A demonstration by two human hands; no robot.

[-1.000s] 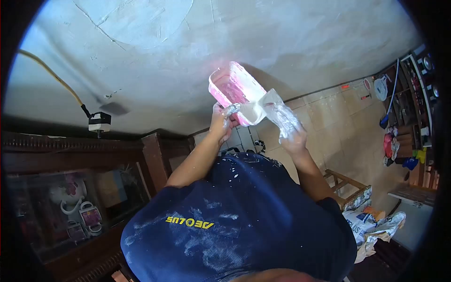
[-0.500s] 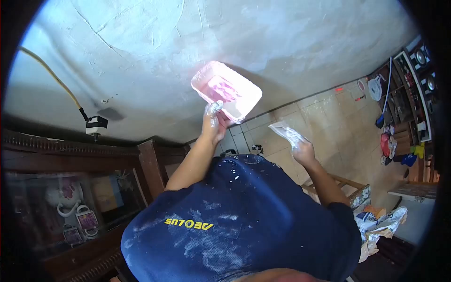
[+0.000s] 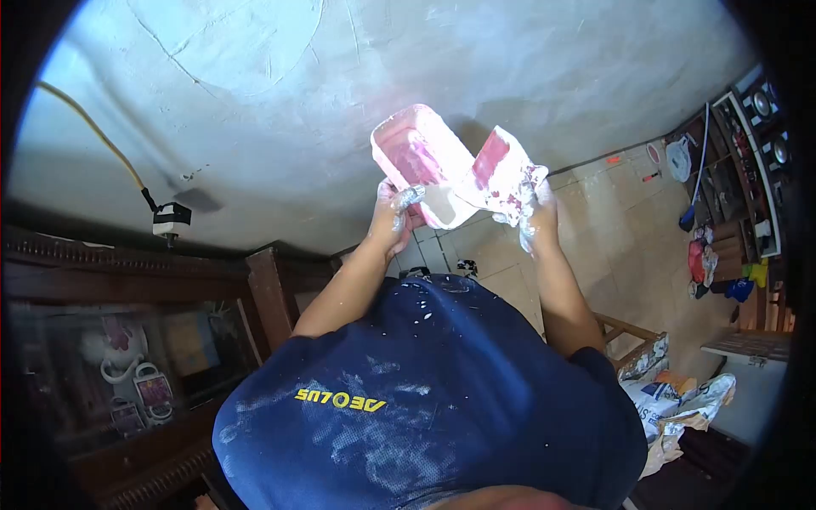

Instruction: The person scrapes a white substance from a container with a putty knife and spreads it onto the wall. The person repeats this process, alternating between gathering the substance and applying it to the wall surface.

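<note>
My left hand (image 3: 396, 212), smeared with white paste, is closed around the near side of a pink plastic tub (image 3: 449, 146). The tub is tilted so that its inside shows, with white paste on its walls and bottom. My right hand (image 3: 539, 214), also coated in paste, grips a putty scraper (image 3: 495, 160). Its flat blade looks reddish where bare, and a thick white layer covers the rest. At the tub's right rim the scraper's lower edge overlaps the tub. Both are held in front of a grey plastered wall (image 3: 255, 51).
Dark wooden cabinetry (image 3: 136, 276) with glass panes stands at the left, below a hanging cable with a small box (image 3: 171, 223). A wooden ladder (image 3: 633, 344) and crumpled paper sacks (image 3: 680, 416) are at lower right. Shelves with household items line the far right, beyond the tiled floor (image 3: 595, 229).
My right hand has moved up and left with the scraper, from over the floor to the tub's rim. The tub has shifted slightly right and turned.
</note>
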